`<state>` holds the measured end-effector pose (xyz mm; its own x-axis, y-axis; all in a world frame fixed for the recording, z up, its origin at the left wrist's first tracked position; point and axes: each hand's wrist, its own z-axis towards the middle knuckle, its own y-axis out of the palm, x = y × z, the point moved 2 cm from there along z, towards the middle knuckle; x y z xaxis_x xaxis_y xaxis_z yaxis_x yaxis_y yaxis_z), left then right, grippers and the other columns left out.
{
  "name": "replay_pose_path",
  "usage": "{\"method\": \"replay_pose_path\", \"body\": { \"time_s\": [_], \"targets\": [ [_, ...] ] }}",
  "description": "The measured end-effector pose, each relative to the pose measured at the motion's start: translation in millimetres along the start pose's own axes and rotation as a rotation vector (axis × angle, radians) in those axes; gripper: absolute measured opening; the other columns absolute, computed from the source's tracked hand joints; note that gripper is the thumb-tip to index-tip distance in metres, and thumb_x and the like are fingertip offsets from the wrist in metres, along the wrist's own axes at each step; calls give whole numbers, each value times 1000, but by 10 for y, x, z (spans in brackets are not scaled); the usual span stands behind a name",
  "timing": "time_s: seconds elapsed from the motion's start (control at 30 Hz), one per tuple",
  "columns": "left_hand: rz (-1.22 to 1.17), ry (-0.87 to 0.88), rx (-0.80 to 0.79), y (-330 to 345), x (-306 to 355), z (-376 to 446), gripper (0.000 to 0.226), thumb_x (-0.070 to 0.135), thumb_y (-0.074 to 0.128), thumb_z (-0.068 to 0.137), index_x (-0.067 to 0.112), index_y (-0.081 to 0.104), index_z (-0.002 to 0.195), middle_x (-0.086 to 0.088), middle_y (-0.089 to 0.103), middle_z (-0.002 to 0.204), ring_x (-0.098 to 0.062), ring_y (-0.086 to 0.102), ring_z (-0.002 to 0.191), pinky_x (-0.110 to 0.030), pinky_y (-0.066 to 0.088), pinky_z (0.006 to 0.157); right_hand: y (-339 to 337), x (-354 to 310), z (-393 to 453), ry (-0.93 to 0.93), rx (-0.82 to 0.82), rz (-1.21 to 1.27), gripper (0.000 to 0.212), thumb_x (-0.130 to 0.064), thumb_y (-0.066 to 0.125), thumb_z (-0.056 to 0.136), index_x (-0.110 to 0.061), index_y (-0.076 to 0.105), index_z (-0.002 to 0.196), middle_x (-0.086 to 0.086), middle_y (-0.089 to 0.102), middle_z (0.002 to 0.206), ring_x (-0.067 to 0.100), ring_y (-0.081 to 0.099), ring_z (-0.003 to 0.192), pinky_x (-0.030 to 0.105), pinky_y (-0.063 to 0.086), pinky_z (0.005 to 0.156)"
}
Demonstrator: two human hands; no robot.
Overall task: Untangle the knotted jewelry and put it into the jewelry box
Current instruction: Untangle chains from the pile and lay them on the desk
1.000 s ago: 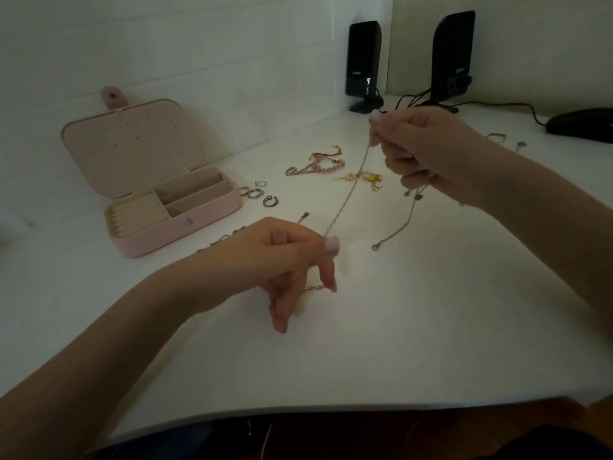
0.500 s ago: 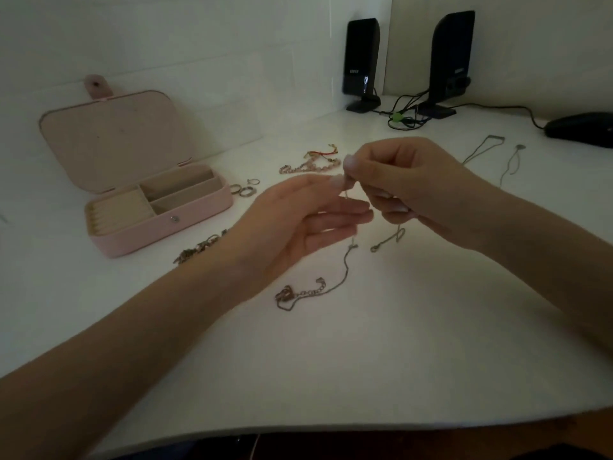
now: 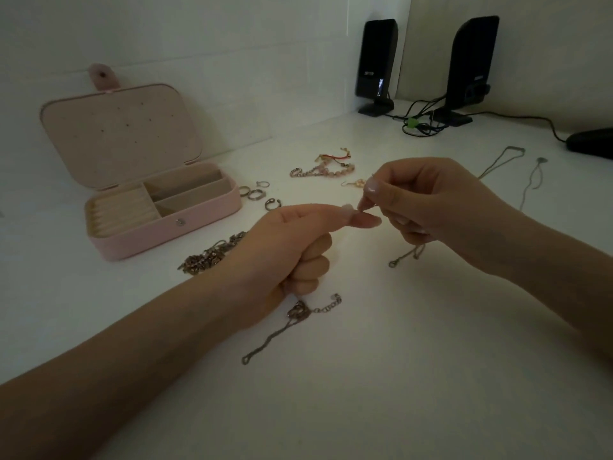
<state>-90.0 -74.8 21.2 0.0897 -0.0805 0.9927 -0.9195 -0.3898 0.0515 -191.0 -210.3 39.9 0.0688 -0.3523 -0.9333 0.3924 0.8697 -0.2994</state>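
Note:
A thin silver chain (image 3: 292, 323) runs through both my hands above the white table. My left hand (image 3: 298, 247) pinches it between thumb and forefinger, the other fingers curled; its pendant and extender end lie on the table below that hand. My right hand (image 3: 428, 200) pinches the same chain right beside the left fingertips, and a clasp end (image 3: 403, 258) hangs out under it. The pink jewelry box (image 3: 172, 224) stands open at the left, its compartments holding nothing that I can see.
Loose rings (image 3: 257, 194), a beaded bracelet (image 3: 323, 169), a dark chain heap (image 3: 214, 254) and two thin necklaces (image 3: 504, 161) lie on the table. Two black speakers (image 3: 376, 61) with cables stand at the back, a dark mouse (image 3: 593, 142) at far right.
My hands, a second ago far apart with the chain stretched between them, have come together. The chain's lower end has dropped onto the table.

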Motion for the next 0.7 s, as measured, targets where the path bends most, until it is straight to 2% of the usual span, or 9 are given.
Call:
{"method": "replay_pose_path", "body": {
  "time_s": [0.1,0.2,0.33,0.43,0.5,0.57,0.7],
  "targets": [
    [17,11,30,-9,-24,-2,22,21,55,92,16,77,93,8,17,47,-7,13,39,-16,12,39,2,-13,-7,-19,6,26,25,-41,59,77,-18,68,72,4,37,55,10,29,46,18,28,41],
    [34,24,21,-17,-32,0,25,13,53,93,15,77,90,9,17,45,-7,14,37,-15,14,38,-25,-29,-5,-46,27,12,28,-42,57,77,-16,67,74,3,43,54,10,33,45,20,29,42],
    [76,6,-10,-30,-39,-2,26,11,52,93,12,77,86,8,17,45,-7,14,37,-16,14,38,-75,-39,1,-85,66,-29,28,-43,59,75,-16,67,74,-4,42,53,8,35,49,18,34,46],
    [110,-19,-59,-32,-20,-12,20,17,58,87,14,77,86,8,17,45,-8,14,38,-17,14,38,-83,-39,6,-108,95,-79,28,-45,59,74,-18,68,72,-6,42,52,8,34,52,17,37,50],
    [119,-19,-85,-29,-10,-22,19,22,61,81,15,78,85,8,17,45,-8,14,38,-16,16,37,-73,-43,5,-112,97,-115,26,-46,59,74,-22,69,71,6,54,61,9,38,54,16,38,52],
    [125,-13,-87,-25,-13,-25,18,22,61,80,15,78,84,8,17,45,-8,15,37,-15,17,37,-62,-40,4,-100,86,-147,25,-49,59,74,-27,70,69,18,61,77,13,41,57,17,39,54],
    [99,5,-57,-26,-19,-23,19,25,62,74,16,77,80,7,17,45,-7,14,36,-15,14,38,-61,-4,10,-70,7,-267,28,-58,62,80,-33,73,78,32,55,85,35,39,61,34,37,61]
  ]
}}
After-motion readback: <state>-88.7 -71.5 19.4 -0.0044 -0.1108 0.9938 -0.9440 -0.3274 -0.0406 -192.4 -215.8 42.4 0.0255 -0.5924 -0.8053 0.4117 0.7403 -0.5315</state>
